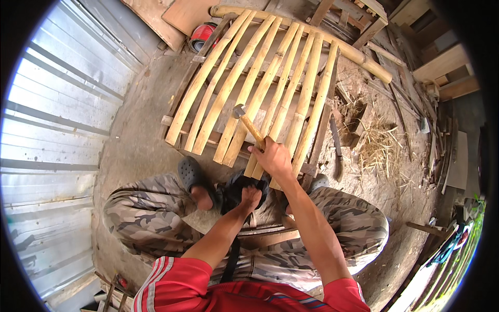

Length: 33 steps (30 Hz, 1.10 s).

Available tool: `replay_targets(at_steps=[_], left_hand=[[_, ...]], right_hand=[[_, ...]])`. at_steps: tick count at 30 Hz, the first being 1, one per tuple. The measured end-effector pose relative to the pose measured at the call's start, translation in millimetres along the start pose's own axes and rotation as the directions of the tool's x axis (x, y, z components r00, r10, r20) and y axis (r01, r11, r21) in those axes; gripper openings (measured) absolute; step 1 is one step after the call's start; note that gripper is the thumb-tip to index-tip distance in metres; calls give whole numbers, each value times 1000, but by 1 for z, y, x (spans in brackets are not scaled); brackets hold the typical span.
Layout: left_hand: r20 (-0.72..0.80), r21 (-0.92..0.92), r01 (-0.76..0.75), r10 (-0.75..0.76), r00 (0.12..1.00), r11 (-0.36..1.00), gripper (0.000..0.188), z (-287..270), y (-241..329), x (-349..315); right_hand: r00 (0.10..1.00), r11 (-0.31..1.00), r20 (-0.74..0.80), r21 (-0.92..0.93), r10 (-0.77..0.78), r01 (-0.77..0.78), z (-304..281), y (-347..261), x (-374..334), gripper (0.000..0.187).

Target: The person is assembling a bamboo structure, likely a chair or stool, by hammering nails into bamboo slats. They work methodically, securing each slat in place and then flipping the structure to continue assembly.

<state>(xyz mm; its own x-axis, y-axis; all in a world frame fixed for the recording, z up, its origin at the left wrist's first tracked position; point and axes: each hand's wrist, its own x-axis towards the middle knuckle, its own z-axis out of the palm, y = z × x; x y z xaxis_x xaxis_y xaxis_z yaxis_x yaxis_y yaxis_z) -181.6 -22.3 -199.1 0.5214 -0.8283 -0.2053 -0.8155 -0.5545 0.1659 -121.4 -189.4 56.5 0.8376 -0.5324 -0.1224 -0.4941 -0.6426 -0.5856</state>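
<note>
My right hand (274, 158) is closed round the wooden handle of a hammer (251, 127), whose metal head lies over the bamboo slats. Below it, my left hand (251, 196) reaches into a black bag (232, 193) between my feet. Its fingertips are hidden there, so what they hold, if anything, does not show. Several split bamboo slats (228, 86) lie side by side, with gaps, across a wooden frame (317, 132) in front of me. Their near ends are uneven, and a few reach close to my hands.
A thick bamboo pole (358, 56) lies across the far end of the slats. To the right, a long-bladed knife (336, 145) rests near a heap of shavings (382, 148). A red can (202, 34) stands at the far left, and a corrugated metal wall (57, 125) runs along the left.
</note>
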Motion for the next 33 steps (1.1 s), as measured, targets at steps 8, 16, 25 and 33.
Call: replay_targets(at_steps=[8,16,25,33], left_hand=[[206,-37,-52,58,977,998,28,-11,-18,-6],[469,-335,269,-87,879,903,46,-57,-34,7],[489,-336,439,-245,838,833,26,-40,-39,8],[538,-313,575,-358,763,756,15,-53,-34,5]], right_hand=[[1000,1000,-4,-9,7,-8,3,5,1,46],[1000,1000,-4,9,-2,2,1,2,-1,48],[1000,1000,-20,1,-11,11,1,5,0,49],[994,996,-75,18,-84,85,4,8,-1,47]])
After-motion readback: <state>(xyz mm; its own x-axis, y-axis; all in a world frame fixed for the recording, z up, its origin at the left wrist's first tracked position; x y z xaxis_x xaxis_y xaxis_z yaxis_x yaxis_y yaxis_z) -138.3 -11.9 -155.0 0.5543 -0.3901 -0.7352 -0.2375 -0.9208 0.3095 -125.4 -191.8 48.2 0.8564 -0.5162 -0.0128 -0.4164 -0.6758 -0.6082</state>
